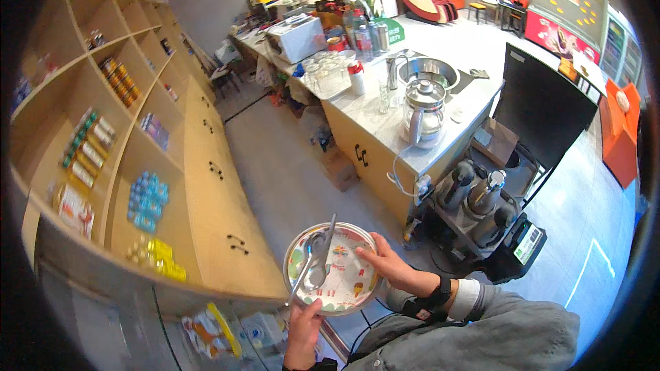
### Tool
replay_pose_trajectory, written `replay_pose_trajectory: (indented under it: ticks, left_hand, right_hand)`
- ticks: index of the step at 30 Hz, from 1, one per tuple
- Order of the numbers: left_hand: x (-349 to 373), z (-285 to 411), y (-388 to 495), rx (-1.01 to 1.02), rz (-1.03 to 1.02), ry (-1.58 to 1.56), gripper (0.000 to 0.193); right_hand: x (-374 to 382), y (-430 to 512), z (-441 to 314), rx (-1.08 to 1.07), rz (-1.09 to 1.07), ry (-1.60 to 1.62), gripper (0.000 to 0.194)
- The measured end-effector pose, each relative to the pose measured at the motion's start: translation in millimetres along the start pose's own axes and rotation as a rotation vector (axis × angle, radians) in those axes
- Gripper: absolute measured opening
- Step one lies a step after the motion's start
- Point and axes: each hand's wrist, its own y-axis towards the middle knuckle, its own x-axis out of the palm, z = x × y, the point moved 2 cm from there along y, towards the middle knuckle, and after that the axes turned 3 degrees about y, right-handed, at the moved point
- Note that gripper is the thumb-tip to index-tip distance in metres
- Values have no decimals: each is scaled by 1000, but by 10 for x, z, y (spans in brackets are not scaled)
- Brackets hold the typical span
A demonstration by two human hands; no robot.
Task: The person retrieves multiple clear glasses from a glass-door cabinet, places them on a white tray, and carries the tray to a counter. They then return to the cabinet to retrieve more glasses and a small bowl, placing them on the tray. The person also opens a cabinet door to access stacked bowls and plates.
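Observation:
Between my hands is a round bowl (343, 288) with a colourful cartoon print inside and a metallic-looking rim. Two metal spoons (315, 273) lie crossed in it, their handles reaching past the rim on opposite sides. My left hand (304, 327) grips the near edge, thumb over the rim beside one spoon handle. On the right side, my right hand (394, 263) holds the bowl with its thumb on the inner surface and its other fingers hidden beneath. The bowl is held in the air above the floor (268, 165).
Wooden shelving (211, 226) with packaged goods runs along the left. The counter (361, 113) carries a glass kettle (425, 113), a steel sink basin (428, 73) and several glasses (325, 69). Thermos jugs (484, 193) stand on a cart at the right, near a black panel (546, 93).

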Motion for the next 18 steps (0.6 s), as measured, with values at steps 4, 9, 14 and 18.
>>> replay_pose_trajectory:
  ticks: [4,9,14,18]
  left_hand:
    - [247,250,1068,-72,-150,50,67]
    - [660,586,2237,-105,-227,87,66]
    - [913,790,3281,-149,-268,123,62]
    - [1122,960,4083,-201,-377,191,60]
  right_hand:
    - [-294,760,-117,-55,159,26,53]
    - [-646,1835,-356,-71,285,43,47]
    - [-937,2632,-545,-122,361,132,49]
    - [-1127,3140,-660,-67,456,215,49]
